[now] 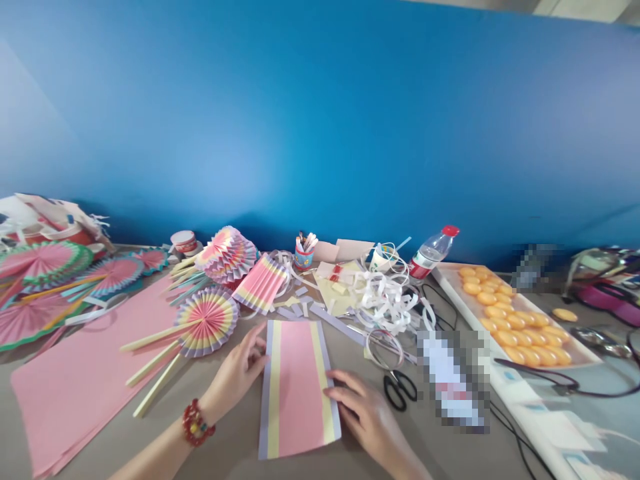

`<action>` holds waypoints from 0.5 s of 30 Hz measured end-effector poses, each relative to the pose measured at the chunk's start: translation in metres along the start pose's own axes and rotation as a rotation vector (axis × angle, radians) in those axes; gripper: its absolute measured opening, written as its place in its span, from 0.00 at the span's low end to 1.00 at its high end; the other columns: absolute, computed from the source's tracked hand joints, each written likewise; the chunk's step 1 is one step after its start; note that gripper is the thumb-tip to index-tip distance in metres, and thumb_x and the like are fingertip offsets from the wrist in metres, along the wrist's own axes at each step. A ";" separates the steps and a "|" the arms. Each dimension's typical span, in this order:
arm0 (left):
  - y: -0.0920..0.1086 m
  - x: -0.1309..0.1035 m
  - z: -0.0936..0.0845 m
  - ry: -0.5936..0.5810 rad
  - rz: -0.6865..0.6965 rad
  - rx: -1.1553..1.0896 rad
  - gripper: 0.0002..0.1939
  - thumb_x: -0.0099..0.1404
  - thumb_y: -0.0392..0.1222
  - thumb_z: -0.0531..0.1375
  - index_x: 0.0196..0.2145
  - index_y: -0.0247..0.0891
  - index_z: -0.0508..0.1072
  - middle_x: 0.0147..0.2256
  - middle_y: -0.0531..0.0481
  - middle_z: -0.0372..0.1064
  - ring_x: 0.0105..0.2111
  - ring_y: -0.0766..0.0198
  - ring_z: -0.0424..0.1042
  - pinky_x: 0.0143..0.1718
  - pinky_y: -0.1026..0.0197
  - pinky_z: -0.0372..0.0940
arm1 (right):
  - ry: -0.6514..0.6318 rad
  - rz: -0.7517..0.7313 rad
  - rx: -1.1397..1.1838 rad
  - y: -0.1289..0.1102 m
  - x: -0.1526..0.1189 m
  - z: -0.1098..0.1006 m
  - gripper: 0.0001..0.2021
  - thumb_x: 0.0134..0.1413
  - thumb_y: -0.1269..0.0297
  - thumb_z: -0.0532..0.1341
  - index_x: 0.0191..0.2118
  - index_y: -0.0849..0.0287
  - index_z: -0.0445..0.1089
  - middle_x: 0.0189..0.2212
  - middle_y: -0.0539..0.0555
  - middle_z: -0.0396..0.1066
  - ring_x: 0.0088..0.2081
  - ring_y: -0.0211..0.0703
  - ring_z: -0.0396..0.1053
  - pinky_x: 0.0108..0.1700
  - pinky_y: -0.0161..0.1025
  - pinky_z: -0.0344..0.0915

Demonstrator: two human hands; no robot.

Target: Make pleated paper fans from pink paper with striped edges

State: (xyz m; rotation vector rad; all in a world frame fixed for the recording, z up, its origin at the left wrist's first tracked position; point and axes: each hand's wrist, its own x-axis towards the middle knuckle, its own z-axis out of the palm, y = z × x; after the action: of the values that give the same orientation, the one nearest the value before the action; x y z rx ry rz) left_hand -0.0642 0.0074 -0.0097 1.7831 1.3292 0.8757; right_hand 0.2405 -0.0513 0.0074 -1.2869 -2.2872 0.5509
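A pink paper sheet [301, 393] with yellow and lavender strips along both long sides lies in front of me. At its left edge is my left hand [241, 368], loosely curled, thumb and fingers apart. My right hand [364, 415] rests its spread fingertips on the sheet's right edge. Neither hand visibly grips it. Just behind the sheet is a pleated paper piece [261, 283] in the same colours. Left of my left hand lies a round pleated paper fan [209, 321] with pale sticks. Black-handled scissors [400, 390] lie beyond my right hand.
Large pink sheets [100, 373] and more paper fans [113, 275] spread to the left. Curled white strips [385, 300], a tape roll [384, 349], a pen cup [304, 253] and a bottle [433, 253] stand or lie behind. A tray [487, 343] of yellow-orange ovals is at right.
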 end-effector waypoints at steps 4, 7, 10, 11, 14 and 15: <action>0.011 -0.008 -0.005 0.001 0.125 0.293 0.21 0.68 0.43 0.52 0.58 0.43 0.61 0.40 0.46 0.69 0.27 0.64 0.71 0.36 0.57 0.71 | -0.030 -0.006 -0.020 -0.003 0.000 -0.001 0.19 0.56 0.78 0.53 0.45 0.52 0.74 0.51 0.57 0.71 0.53 0.47 0.68 0.53 0.42 0.66; 0.031 -0.022 -0.005 -0.053 0.257 0.443 0.14 0.66 0.45 0.56 0.49 0.41 0.70 0.46 0.41 0.69 0.38 0.57 0.73 0.43 0.55 0.70 | -0.029 -0.028 -0.028 -0.004 -0.001 -0.003 0.20 0.52 0.79 0.55 0.46 0.52 0.74 0.50 0.57 0.72 0.52 0.49 0.68 0.52 0.44 0.67; 0.048 -0.040 0.003 -0.169 0.446 0.497 0.23 0.60 0.51 0.63 0.51 0.41 0.68 0.50 0.39 0.68 0.49 0.49 0.70 0.49 0.50 0.68 | -0.005 -0.060 -0.009 -0.005 0.000 -0.005 0.22 0.49 0.80 0.55 0.47 0.52 0.74 0.50 0.56 0.72 0.52 0.50 0.67 0.53 0.46 0.66; 0.051 -0.046 0.007 -0.200 0.501 0.512 0.27 0.58 0.54 0.64 0.52 0.40 0.68 0.50 0.38 0.68 0.49 0.48 0.70 0.49 0.50 0.69 | -0.002 -0.066 0.000 -0.005 0.000 -0.006 0.22 0.48 0.80 0.56 0.47 0.52 0.74 0.50 0.55 0.72 0.52 0.50 0.67 0.52 0.46 0.66; 0.049 -0.058 0.016 -0.202 0.567 0.548 0.13 0.63 0.42 0.59 0.46 0.41 0.70 0.46 0.42 0.71 0.44 0.53 0.72 0.44 0.55 0.71 | -0.019 -0.072 0.009 -0.005 0.001 -0.008 0.22 0.49 0.81 0.56 0.46 0.52 0.74 0.49 0.53 0.73 0.49 0.48 0.67 0.50 0.44 0.66; 0.046 -0.060 0.018 -0.182 0.587 0.553 0.10 0.65 0.36 0.56 0.44 0.42 0.71 0.43 0.43 0.72 0.43 0.55 0.72 0.43 0.57 0.71 | -0.024 -0.074 0.001 -0.006 0.001 -0.008 0.21 0.50 0.80 0.56 0.46 0.52 0.73 0.49 0.53 0.73 0.48 0.48 0.67 0.50 0.43 0.66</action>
State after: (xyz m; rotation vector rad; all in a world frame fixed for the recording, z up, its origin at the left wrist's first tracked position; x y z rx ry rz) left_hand -0.0410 -0.0626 0.0153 2.6982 0.9915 0.6408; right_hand 0.2405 -0.0526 0.0177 -1.1957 -2.3439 0.5446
